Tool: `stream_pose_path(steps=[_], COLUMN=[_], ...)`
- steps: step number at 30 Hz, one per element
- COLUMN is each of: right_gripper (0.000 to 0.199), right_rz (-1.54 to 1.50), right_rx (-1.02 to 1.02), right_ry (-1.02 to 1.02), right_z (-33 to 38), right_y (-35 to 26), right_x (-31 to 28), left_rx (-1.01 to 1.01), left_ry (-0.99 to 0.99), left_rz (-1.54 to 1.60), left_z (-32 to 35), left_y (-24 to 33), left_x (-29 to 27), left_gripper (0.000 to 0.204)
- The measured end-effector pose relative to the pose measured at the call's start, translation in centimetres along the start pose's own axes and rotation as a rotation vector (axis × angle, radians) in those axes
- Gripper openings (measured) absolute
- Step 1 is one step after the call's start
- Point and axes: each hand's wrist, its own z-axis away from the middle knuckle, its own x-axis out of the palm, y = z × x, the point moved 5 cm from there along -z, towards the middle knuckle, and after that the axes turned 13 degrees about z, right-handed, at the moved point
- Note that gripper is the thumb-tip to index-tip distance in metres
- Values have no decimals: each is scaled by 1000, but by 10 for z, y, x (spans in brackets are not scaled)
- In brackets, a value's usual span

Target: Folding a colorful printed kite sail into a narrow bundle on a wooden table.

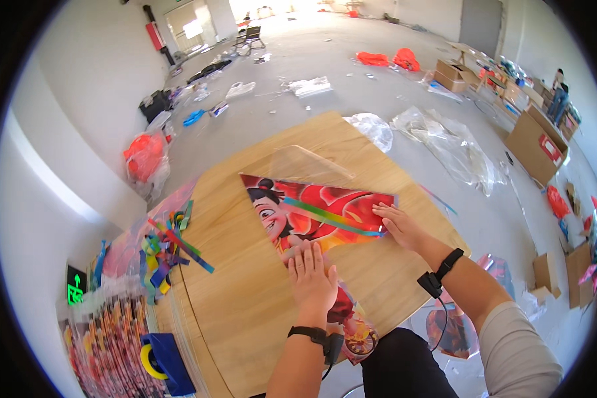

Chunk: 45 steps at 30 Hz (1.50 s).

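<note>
1. The left hand (312,278) lies palm down with its fingers (306,253) held close together and flat, pressing on the lower corner of a red cartoon-printed kite (312,215) in a clear plastic sleeve.
2. Just behind the left wrist, a further part of the printed kite hangs over the near edge of the round wooden table (245,292).
3. The right hand (399,225) rests flat on the kite's right tip, fingers (383,211) slightly spread and pointing left; it grips nothing.
4. Just beyond the right fingertips, a rainbow-striped tail strip (331,217) runs across the kite toward the printed cartoon face.
5. Beyond both sets of fingers, the open flap of the clear plastic sleeve (298,162) lies on the table, above the kite's top edge.
6. Well left of the left fingers, a heap of coloured ribbon strips (169,249) sits at the table's left rim.
7. Left of and nearer than the left fingers, a blue tape dispenser (166,361) stands beside a stack of packed kites (106,338).
8. Far beyond the fingers, crumpled clear plastic bags (444,142) lie on the concrete floor, with cardboard boxes (534,142) off to the right.
</note>
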Motion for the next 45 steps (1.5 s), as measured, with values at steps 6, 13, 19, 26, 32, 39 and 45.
stream_pose_path(steps=[6,13,19,26,32,39,45], right_gripper=[37,46,49,40,43,49,54], right_rz=[60,67,54,3,79,100,149], right_rx=[-27,-3,44,19,51,86,72], right_ry=[42,41,27,125,58,16,-18], right_z=[6,3,7,2,7,7,9], right_y=[11,-7,-6,8,2,-11,-10], right_x=[-8,8,6,14,1,-4,-5], left_rx=[15,18,184,240,303,380,327], left_ry=[-62,-138,-152,-60,-59,-133,-148], left_rz=[-30,-44,37,93,208,-33,-106], left_z=[-9,0,-8,-46,-68,-72,-76], left_y=[3,-26,-43,-19,20,36,31], left_x=[-1,-1,-11,-44,-28,16,23], left_gripper=[77,68,53,31,44,64,66])
